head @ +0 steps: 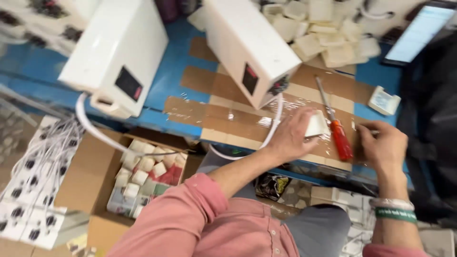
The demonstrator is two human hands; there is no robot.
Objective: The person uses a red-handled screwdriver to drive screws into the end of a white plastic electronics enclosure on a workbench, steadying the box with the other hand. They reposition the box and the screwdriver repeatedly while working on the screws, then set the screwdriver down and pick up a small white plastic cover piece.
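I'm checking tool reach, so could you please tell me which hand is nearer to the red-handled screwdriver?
Right. The right hand sits just beside the screwdriver handle, apart from it. The left hand, holding a small white part, is slightly farther on the other side.

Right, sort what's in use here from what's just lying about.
In use: small white part in the left hand; right hand resting on the taped bench; red-handled screwdriver between them.
Lying about: carton of white parts; white units; heap of parts.
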